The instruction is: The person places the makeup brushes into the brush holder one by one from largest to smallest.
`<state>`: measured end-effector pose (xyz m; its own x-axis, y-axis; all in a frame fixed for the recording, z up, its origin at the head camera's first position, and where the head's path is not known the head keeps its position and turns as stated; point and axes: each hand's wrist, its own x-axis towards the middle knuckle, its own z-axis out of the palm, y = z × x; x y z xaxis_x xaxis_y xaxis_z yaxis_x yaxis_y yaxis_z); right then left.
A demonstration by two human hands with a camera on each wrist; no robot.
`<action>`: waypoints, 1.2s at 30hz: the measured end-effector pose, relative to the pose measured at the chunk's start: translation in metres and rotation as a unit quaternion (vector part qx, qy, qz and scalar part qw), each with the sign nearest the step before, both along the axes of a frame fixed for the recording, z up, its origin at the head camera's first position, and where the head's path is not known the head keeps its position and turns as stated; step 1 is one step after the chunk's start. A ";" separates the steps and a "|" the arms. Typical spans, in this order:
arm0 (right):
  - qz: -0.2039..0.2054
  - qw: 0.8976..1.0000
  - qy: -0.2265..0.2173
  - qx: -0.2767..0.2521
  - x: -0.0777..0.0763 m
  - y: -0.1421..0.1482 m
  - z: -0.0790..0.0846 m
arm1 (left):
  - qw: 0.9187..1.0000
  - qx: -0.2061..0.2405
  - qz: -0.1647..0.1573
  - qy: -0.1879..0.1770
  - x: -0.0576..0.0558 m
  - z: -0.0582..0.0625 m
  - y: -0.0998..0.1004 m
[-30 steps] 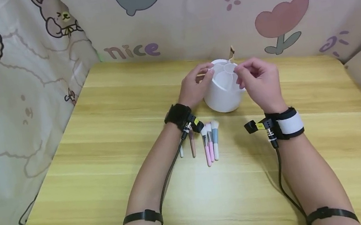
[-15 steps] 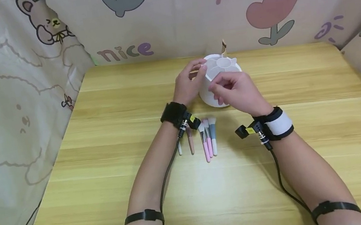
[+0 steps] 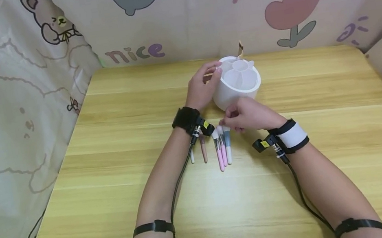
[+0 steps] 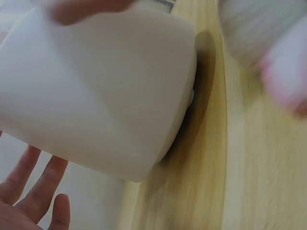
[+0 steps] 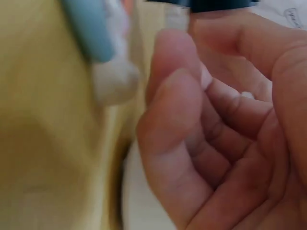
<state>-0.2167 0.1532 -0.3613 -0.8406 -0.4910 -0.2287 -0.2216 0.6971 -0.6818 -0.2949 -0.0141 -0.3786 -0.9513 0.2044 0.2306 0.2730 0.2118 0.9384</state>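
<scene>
A white round holder [image 3: 235, 95], split inside by clear dividers, stands on the table. My left hand [image 3: 202, 86] holds its left side near the rim; the left wrist view has fingers [image 4: 45, 184] along one side of the white wall and a blurred thumb opposite. My right hand [image 3: 251, 116], fingers bent and holding nothing, is in front of the holder, just over the upper ends of the makeup brushes. Two pink brushes [image 3: 220, 157] and a blue-and-white brush [image 3: 228, 150] lie together there. In the right wrist view the blue brush [image 5: 88, 28] is beside the fingertips.
A brown brush [image 3: 204, 152] and a white one [image 3: 192, 158] lie partly hidden under the left wrist. Something gold-brown [image 3: 240, 49] sticks up at the holder's back rim. Behind the wooden table [image 3: 113, 196] hangs a printed cloth [image 3: 194, 15]. Cables run from both wrist cameras.
My right hand has moved from the holder's right rim down and left to the brushes. The left hand has stayed at the holder, which looks more upright now.
</scene>
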 end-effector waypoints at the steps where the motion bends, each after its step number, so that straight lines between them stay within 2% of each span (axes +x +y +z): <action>1: 0.000 1.000 -0.006 0.010 0.001 0.001 -0.001 | 1.000 -0.001 0.000 0.001 0.000 0.000 0.000; 10: 0.011 0.994 -0.061 0.085 0.002 0.001 -0.010 | 1.000 -0.006 0.003 0.004 0.001 0.000 0.002; 22: -0.035 0.997 -0.049 0.048 -0.001 -0.002 -0.016 | 1.000 -0.006 0.004 0.005 0.000 -0.001 0.002; 29: -0.022 0.998 0.000 0.061 0.002 -0.004 -0.019 | 1.000 0.000 0.008 0.004 0.001 -0.002 0.002; 36: 0.005 0.994 0.091 0.063 0.001 -0.002 -0.014 | 1.000 -0.003 0.008 0.002 0.001 -0.001 0.003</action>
<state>-0.2155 0.1508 -0.3752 -0.8688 -0.4766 -0.1344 -0.3401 0.7716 -0.5375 -0.2934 -0.0112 -0.3801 -0.9534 0.1909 0.2335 0.2736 0.2213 0.9360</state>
